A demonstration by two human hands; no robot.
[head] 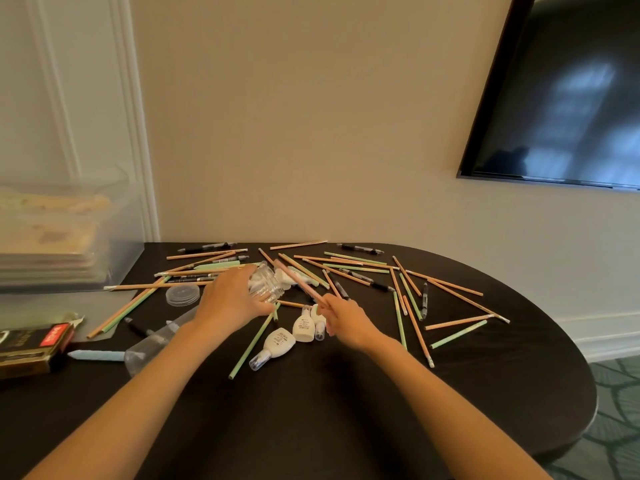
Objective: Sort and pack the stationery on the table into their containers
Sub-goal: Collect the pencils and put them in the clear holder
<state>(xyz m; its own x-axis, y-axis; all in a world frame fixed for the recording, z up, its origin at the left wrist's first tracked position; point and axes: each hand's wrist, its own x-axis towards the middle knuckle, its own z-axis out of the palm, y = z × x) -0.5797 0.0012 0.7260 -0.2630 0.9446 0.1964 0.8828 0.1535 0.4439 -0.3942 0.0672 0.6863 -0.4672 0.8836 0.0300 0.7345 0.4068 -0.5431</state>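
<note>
Dark oval table (485,393), littered with loose orange and green pencils (453,287) and black pens (360,249). Left hand (235,303) has its fingers curled round a clear jar (266,285), tipped over at the middle of the table. Right hand (343,320) pinches the near end of a pink pencil (294,278), whose far end is just beside the jar. White bottles (304,328) lie between the wrists. Clear round lid (183,294) lies flat left of the jar.
</note>
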